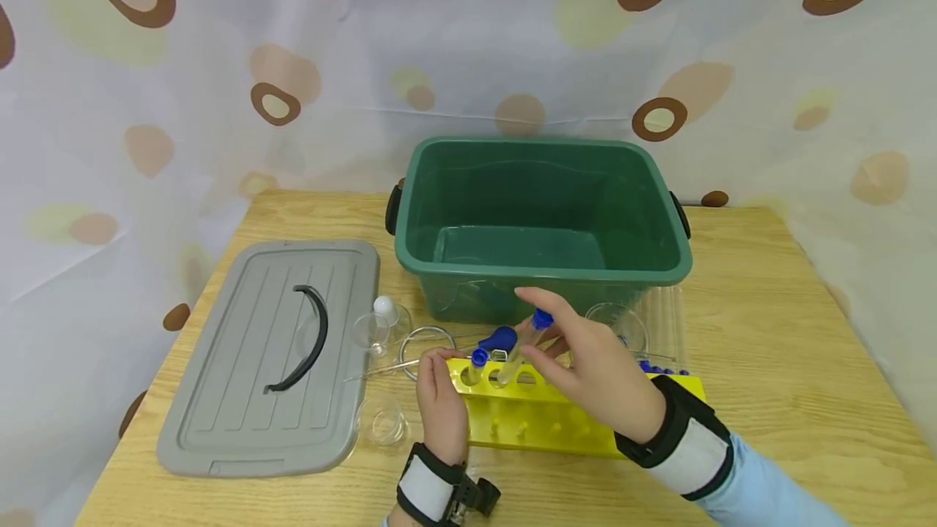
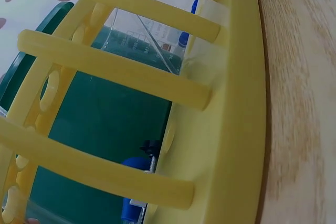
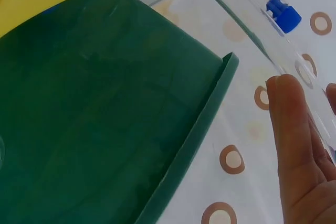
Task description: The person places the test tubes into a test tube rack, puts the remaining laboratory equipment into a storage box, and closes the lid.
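My right hand (image 1: 596,368) pinches a clear test tube (image 1: 518,354) with a blue cap near its top. The tube leans, its lower end at a hole of the yellow test tube rack (image 1: 578,429). Another blue-capped tube (image 1: 478,364) stands in the rack's leftmost hole. At the rack's left end, my left hand (image 1: 442,409) grips the edge. In the right wrist view, the fingers (image 3: 291,124) lie along the clear tube. Yellow pegs (image 2: 121,72) of the rack fill much of the left wrist view, where the left hand is mostly hidden.
Behind the rack stands a green bin (image 1: 542,273) without its lid. The grey lid (image 1: 241,364) lies at left, beside clear beakers (image 1: 382,421), a white-capped bottle (image 1: 388,311) and a metal ring (image 1: 427,332). A blue rubber bulb (image 1: 500,338) and more blue-capped tubes (image 1: 662,324) lie near the bin.
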